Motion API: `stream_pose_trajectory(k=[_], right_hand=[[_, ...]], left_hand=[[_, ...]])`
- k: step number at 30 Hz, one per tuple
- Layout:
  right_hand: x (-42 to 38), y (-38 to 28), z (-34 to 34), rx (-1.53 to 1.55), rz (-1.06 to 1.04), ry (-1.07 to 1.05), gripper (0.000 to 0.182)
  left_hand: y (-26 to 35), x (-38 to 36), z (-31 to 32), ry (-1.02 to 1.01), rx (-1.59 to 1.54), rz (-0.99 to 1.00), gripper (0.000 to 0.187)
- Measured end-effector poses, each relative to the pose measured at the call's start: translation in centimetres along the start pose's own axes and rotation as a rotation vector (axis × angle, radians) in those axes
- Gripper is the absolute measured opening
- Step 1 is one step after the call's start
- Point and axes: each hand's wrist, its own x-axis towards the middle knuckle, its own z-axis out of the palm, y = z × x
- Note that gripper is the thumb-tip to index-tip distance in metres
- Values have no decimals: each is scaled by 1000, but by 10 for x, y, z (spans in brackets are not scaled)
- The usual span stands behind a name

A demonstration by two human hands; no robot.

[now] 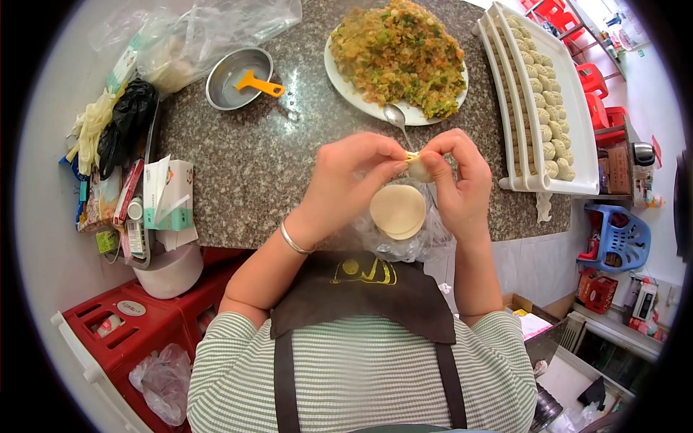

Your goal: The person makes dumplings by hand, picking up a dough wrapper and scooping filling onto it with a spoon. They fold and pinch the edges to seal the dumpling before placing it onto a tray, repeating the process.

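Note:
Both my hands meet over the counter, pinching one small dumpling (418,168) between them. My left hand (354,173), with a bangle on its wrist, grips the dumpling's left end, where a bit of filling shows. My right hand (460,173) holds its right side between thumb and fingers, covering part of it. Just below lies a stack of round dough wrappers (398,211) on a crumpled plastic bag (404,247). Beyond my hands, a white plate (333,76) bears a heap of chopped filling (401,54). A metal spoon (395,115) leans on its rim, its handle partly behind my hands.
Stacked white trays (588,155) with rows of pleated dumplings (552,130) stand at the right. A metal bowl (224,76) with an orange-handled scraper (261,84) sits back left. Plastic bags (209,36) and a glove box (170,198) line the left side.

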Motion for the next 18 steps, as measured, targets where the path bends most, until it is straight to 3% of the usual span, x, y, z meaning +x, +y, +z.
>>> stream_pose_trajectory(k=[2,8,13,17,18], right_hand=[[3,-3,-3,-5,18,-53,9],[8,-6,-6,-79,-42,-124,5],[3,-3,2,-124,-86,-22,6],[4,-4,2,-158,-100,-13,6],[3,-2,3,-138,-99,19,7]], left_hand=[[1,-1,-2,-20,9,-32,13],[1,3,-5,-53,67,123,11],[4,0,3,58,-173,-24,9],[1,-3,12,69,-191,-37,11],[-1,-3,20,120,-395,-89,12]])
